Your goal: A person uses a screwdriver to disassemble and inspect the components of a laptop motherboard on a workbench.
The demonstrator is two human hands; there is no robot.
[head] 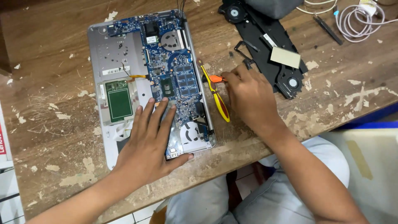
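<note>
An opened silver laptop base (105,49) lies on the worn wooden table, its blue circuit board (174,74) exposed with two round fans and a green module. My left hand (147,143) rests flat on the board's near end, fingers spread. My right hand (246,97) sits just right of the laptop, fingertips pinched on a small orange tool (215,78). A yellow and red handled screwdriver (217,99) lies along the laptop's right edge, partly under that hand.
A black laptop cover (269,49) with speakers and a pale pad lies at the back right. A coiled white cable (358,20) and a black pen-like tool (328,30) sit at the far right. A pale box (373,166) stands beside my knees.
</note>
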